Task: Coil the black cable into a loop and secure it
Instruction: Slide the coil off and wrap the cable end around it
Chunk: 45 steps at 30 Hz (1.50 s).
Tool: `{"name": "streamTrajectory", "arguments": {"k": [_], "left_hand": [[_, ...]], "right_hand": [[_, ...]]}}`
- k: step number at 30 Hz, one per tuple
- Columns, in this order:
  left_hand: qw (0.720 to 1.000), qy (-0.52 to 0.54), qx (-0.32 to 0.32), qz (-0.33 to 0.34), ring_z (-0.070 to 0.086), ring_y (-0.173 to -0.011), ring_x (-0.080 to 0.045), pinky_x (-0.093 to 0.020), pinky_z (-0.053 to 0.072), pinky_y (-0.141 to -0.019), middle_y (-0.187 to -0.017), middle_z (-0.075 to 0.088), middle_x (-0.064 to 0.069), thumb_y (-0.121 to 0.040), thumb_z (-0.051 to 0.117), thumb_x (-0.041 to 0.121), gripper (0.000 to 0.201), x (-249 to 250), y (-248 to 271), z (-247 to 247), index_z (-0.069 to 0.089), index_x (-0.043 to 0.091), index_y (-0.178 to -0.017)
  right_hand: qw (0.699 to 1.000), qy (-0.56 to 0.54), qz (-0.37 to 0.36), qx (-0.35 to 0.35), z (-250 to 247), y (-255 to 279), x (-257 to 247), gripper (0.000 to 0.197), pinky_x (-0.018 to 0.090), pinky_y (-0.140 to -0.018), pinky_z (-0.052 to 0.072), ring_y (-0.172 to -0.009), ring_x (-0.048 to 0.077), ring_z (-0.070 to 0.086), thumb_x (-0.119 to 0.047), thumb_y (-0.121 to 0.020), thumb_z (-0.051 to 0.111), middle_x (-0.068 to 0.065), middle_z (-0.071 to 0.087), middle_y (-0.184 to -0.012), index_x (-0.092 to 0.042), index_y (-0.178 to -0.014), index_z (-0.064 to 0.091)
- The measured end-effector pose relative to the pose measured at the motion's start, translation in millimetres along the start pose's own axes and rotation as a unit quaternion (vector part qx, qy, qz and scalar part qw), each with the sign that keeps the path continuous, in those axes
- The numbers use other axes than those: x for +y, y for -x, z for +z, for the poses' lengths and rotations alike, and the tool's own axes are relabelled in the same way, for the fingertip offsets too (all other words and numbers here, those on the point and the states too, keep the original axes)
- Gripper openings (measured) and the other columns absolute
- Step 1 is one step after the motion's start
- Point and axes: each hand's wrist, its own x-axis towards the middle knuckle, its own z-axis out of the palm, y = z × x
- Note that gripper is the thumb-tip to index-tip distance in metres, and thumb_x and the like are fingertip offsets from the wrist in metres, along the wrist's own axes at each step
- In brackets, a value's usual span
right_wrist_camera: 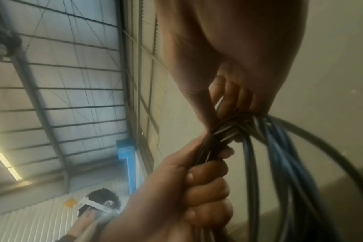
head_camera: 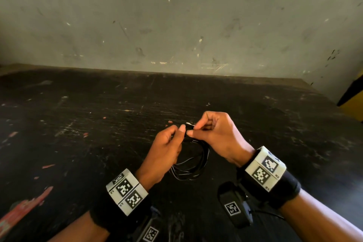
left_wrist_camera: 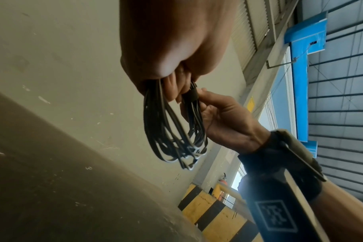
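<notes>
The black cable (head_camera: 194, 165) is wound into a loop of several turns and hangs above the dark table between my hands. My left hand (head_camera: 177, 133) grips the top of the loop, its fingers curled round the bunched strands (right_wrist_camera: 218, 139). My right hand (head_camera: 193, 130) meets it from the right, thumb and forefinger pinching a short black strap (left_wrist_camera: 192, 95) that sits round the bundle just below the left fingers. In the left wrist view the loop (left_wrist_camera: 172, 131) dangles freely under the palm. The cable's ends are hidden.
A scuffed black table (head_camera: 98, 124) runs back to a stained grey wall (head_camera: 176, 25). Red paint marks and flecks (head_camera: 23, 208) lie at its left. A yellow and black striped barrier (head_camera: 351, 100) stands past the right edge.
</notes>
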Motion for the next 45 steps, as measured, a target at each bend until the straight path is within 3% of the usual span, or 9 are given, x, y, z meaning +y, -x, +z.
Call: {"name": "streamTrajectory", "arguments": {"k": [6,14,23,26,29,32,38,42,45], "left_hand": [[0.999,-0.038,0.014,0.023,0.031,-0.043,-0.004,-0.019,0.026,-0.04,-0.05,0.035,0.009,-0.095,0.047,0.033,0.028,-4.9,-3.7,1.9,0.054,0.012,-0.078],[0.995,-0.093,-0.018,0.027,0.034,-0.043,-0.003,-0.024,0.026,-0.044,-0.046,0.037,0.012,-0.094,0.047,0.039,0.033,-0.4,-7.6,-5.2,0.055,0.019,-0.069],[0.991,0.102,-0.033,-0.084,0.065,-0.073,-0.017,-0.032,0.051,-0.075,-0.069,0.067,-0.005,-0.08,0.066,0.009,0.013,-11.4,-9.8,-21.3,0.069,0.01,-0.093],[0.95,0.278,-0.025,-0.14,0.064,-0.066,-0.018,-0.04,0.054,-0.086,-0.063,0.061,-0.005,-0.077,0.063,0.011,0.017,-11.3,-8.2,-20.0,0.066,0.004,-0.093],[0.928,0.342,0.006,-0.144,0.05,-0.045,-0.009,-0.032,0.057,-0.066,-0.05,0.048,0.002,-0.082,0.059,0.009,0.01,-9.1,-8.7,-12.5,0.063,0.002,-0.089],[0.928,0.346,0.013,-0.135,0.032,-0.034,-0.005,-0.021,0.038,-0.043,-0.042,0.034,0.007,-0.077,0.061,0.018,0.016,-8.3,-9.3,-11.7,0.06,0.004,-0.084],[0.97,0.159,0.121,-0.138,0.027,-0.033,-0.006,-0.02,0.022,-0.038,-0.042,0.034,0.007,-0.094,0.049,0.033,0.032,1.0,-19.0,-13.2,0.054,0.009,-0.074],[0.994,0.019,0.07,-0.087,0.03,-0.033,-0.003,-0.018,0.021,-0.034,-0.042,0.038,0.009,-0.096,0.048,0.027,0.027,5.9,-22.9,-13.5,0.056,0.009,-0.079],[0.998,-0.009,0.013,-0.057,0.033,-0.036,-0.004,-0.019,0.023,-0.036,-0.05,0.042,0.003,-0.096,0.048,0.03,0.032,9.2,-21.0,-10.9,0.062,0.002,-0.092]], "right_hand": [[0.997,0.027,0.025,-0.072,-6.0,-1.0,-2.2,0.031,0.02,-0.067,0.054,-0.069,0.008,0.066,-0.007,-0.077,0.075,-0.002,0.068,-0.076,-0.015,-0.105,0.063],[0.996,0.047,0.024,-0.074,-9.0,4.9,2.8,0.008,0.027,-0.069,0.05,-0.071,0.012,0.063,-0.017,-0.084,0.07,0.008,0.073,-0.078,-0.011,-0.084,0.075],[0.993,-0.047,0.051,0.1,-13.1,3.9,15.3,0.009,0.013,-0.06,0.049,-0.064,0.004,0.064,-0.009,-0.082,0.071,-0.001,0.072,-0.07,-0.013,-0.077,0.075],[0.989,-0.066,0.071,0.112,-14.6,4.8,19.6,0.008,0.025,-0.07,0.054,-0.069,0.012,0.065,-0.008,-0.082,0.07,0.008,0.074,-0.076,-0.012,-0.079,0.075],[0.986,-0.066,0.096,0.118,-13.0,5.6,29.2,0.007,0.036,-0.077,0.054,-0.071,0.017,0.066,-0.011,-0.082,0.071,0.008,0.074,-0.077,-0.012,-0.078,0.075],[0.982,-0.092,0.115,0.115,-11.9,8.1,34.3,0.006,0.033,-0.074,0.057,-0.072,0.018,0.068,-0.009,-0.083,0.069,0.008,0.075,-0.076,-0.008,-0.081,0.074],[0.99,-0.04,0.129,0.052,-9.6,16.7,32.1,0.006,0.027,-0.072,0.059,-0.076,0.018,0.072,-0.006,-0.086,0.066,0.009,0.075,-0.082,-0.008,-0.087,0.07],[0.98,0.2,-0.007,-0.023,-12.5,16.6,18.5,0.041,0.019,-0.091,0.049,-0.105,0.0,0.06,-0.021,-0.086,0.067,-0.01,0.064,-0.116,-0.02,-0.125,0.057],[0.959,0.251,-0.053,-0.124,-1.8,11.6,10.8,0.038,0.022,-0.08,0.055,-0.093,0.004,0.065,-0.026,-0.089,0.062,-0.007,0.066,-0.108,-0.023,-0.126,0.053]]}}
